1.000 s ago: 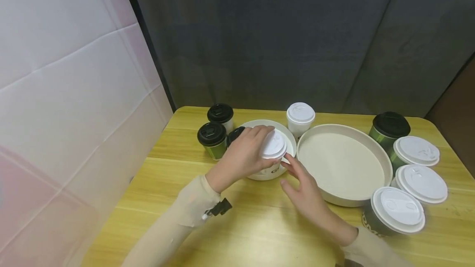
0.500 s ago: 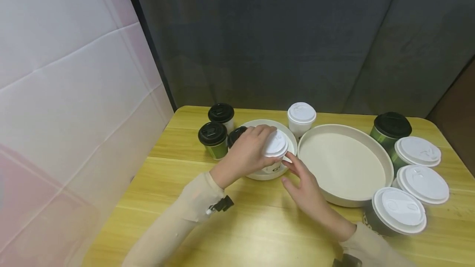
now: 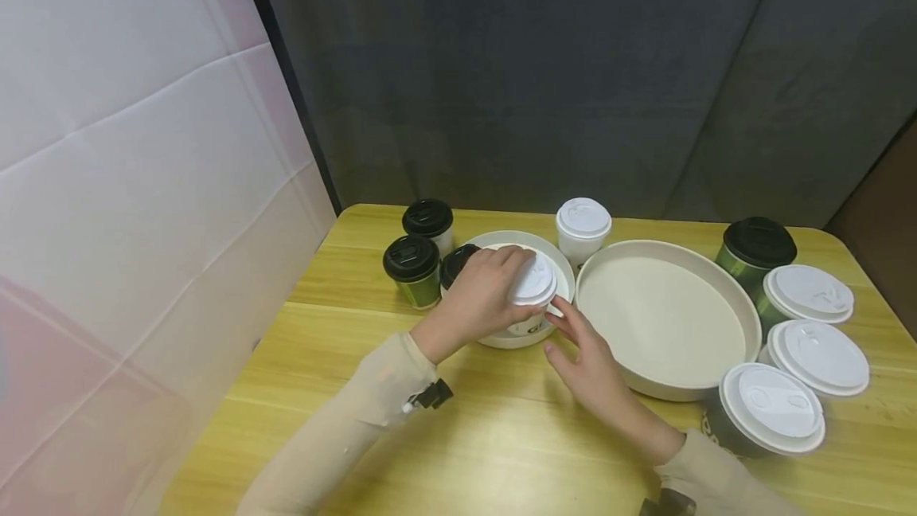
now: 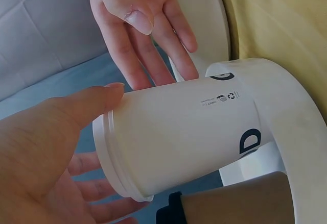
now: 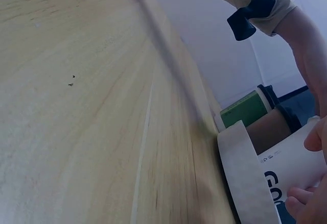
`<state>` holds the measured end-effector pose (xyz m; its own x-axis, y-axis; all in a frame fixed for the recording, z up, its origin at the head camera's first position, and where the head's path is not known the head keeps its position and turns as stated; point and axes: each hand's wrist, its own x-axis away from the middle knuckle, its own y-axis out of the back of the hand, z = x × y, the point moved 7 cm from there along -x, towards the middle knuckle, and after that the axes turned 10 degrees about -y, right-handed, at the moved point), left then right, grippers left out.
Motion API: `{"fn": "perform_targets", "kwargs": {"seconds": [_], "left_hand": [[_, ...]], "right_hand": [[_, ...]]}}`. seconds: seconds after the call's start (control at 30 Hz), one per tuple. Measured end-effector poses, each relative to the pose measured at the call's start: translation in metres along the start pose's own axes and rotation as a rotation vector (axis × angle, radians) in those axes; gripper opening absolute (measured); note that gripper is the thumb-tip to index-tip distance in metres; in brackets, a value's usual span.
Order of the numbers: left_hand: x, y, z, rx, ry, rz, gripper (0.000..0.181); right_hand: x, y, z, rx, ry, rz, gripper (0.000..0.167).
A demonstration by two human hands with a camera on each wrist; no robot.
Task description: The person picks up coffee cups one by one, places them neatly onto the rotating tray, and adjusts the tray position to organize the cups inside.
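My left hand [image 3: 483, 293] holds a white paper cup [image 4: 173, 132] near its white lid [image 3: 536, 279], thumb on one side and fingers on the other. The cup's lower end is inside a small round tray [image 3: 501, 340]. To the right of the cup, my right hand [image 3: 589, 361] has loosely extended fingers close to its side; whether they touch it is hard to tell. Beside the held cup is a brown cup [image 4: 240, 201] with a black lid [image 3: 455, 263], partly hidden by my left hand in the head view.
Left of the small tray are a green cup [image 3: 419, 291] and another black-lidded cup [image 3: 427, 219]. A white cup [image 3: 583, 231] stands behind. Right of it lies a larger round tray [image 3: 669, 317], with several lidded containers [image 3: 772, 408] along its right side.
Very little differs. Both hands keep nearly the same pose around the white cup, and the whole head view has shifted slightly.
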<state>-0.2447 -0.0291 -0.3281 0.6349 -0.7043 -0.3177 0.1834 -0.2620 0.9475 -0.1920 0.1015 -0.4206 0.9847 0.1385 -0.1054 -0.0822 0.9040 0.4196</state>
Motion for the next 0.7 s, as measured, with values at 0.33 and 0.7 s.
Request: {"fn": "perform_targets", "kwargs": {"seconds": [0.33, 0.7], "left_hand": [[-0.0006, -0.0079, 0.0005, -0.005, -0.001, 0.025, 0.073], [0.0027, -0.0076, 0.0011, -0.047, 0.015, 0.029, 0.074]], "right_hand": [[-0.0002, -0.0013, -0.0049, -0.026, -0.006, 0.008, 0.068], [-0.0004, -0.0040, -0.0063, -0.014, -0.035, 0.013, 0.070]]}}
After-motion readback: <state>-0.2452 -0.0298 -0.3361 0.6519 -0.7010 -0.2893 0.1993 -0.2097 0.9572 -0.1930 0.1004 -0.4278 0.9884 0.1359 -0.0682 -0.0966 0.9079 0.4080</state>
